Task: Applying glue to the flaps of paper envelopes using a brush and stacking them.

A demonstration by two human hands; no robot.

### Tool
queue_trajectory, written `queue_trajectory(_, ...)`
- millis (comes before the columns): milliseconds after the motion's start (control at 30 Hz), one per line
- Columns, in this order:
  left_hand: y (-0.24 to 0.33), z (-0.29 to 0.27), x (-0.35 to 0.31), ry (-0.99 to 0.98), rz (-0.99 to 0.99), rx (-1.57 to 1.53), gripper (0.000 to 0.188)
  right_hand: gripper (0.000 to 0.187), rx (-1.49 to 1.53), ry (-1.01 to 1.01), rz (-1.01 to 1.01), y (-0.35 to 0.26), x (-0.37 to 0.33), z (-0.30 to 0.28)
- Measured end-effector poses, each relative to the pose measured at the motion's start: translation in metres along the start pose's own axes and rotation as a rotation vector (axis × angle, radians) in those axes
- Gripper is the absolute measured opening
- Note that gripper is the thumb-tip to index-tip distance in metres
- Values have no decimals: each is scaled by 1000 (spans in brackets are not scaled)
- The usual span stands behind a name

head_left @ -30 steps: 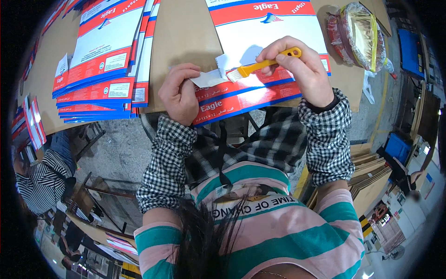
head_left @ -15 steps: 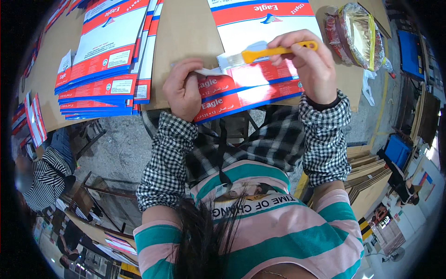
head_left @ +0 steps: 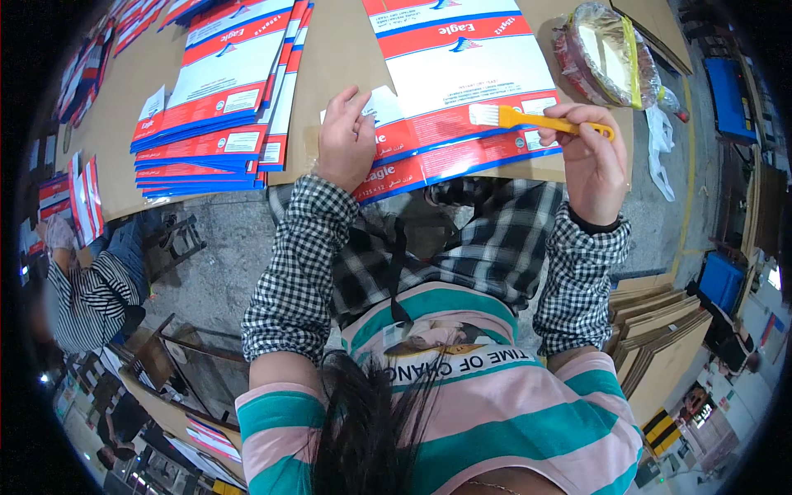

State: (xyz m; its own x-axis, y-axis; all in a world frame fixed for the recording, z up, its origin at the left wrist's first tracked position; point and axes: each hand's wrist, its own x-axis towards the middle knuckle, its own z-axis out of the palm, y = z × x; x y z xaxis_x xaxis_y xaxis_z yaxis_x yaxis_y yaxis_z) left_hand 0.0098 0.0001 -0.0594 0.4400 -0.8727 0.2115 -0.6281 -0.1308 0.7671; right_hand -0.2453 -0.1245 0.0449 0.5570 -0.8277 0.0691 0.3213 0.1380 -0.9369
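Yellow-handled brush had shifted right, gripped in the right hand over the printed carton sheet, long axis crosswise, bristles leftward; whether the curled left hand gripped anything I could not tell; beyond, a plastic-wrapped bowl on the bench held pale matter

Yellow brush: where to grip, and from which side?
Best by the slim handle, coming from the person's right, where the right hand holds it: the handle's end points right, while the pale bristles face left.
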Motion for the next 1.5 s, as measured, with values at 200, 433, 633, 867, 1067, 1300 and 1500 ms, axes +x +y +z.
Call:
queue_trajectory(200,2,-3,-4,-79,-99,-43,37,18,-92,-3,106,26,-17,20)
queue_trajectory(433,20,-7,1,-118,-268,24,53,15,-103,59,110,58,-8,39)
queue_trajectory(633,0,-2,3,-73,-218,131,37,18,-150,13,168,69,-5,43)
queue_trajectory(867,-2,2,-6,120,-121,-68,15,17,-196,-25,190,78,-2,42)
queue_trajectory(1067,-8,2,-7,144,-82,-105,15,18,-207,-53,216,78,2,45)
queue_trajectory(1300,-9,2,-8,144,-79,-143,15,18,-161,-58,199,77,4,46)
queue_trajectory(1500,-5,1,-7,138,-91,-127,14,19,-189,-99,233,78,4,43)
